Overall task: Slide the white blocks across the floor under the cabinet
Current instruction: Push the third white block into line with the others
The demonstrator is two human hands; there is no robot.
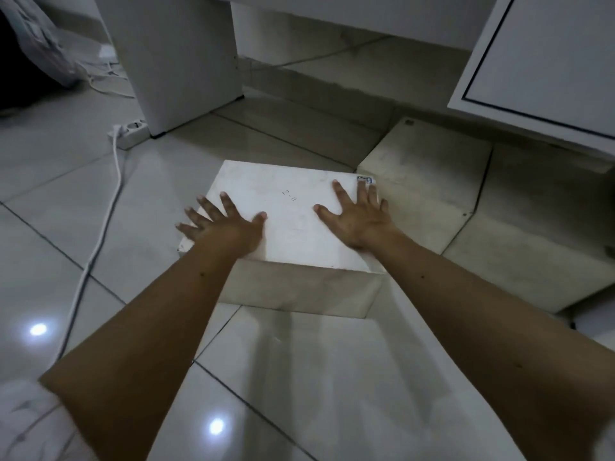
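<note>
A large white block (289, 207) sits on the tiled floor in the middle of the head view, with small handwriting on its top and a sticker at its far right corner. My left hand (223, 224) lies flat on its near left part, fingers spread. My right hand (356, 214) presses flat on its right part, fingers spread toward the sticker. A second white block (429, 174) stands to the right, touching the first and partly under the open cabinet door (545, 64). The cabinet's white side panel (179, 54) rises at the back left, with a dark gap under the cabinet behind.
A white power strip (128, 133) lies left of the cabinet panel, its cable (100, 234) running down the floor toward me. Crumpled plastic sheeting (43, 38) fills the far left corner. Another pale block face (519, 247) stands at the right. Glossy tiles (299, 377) spread in front.
</note>
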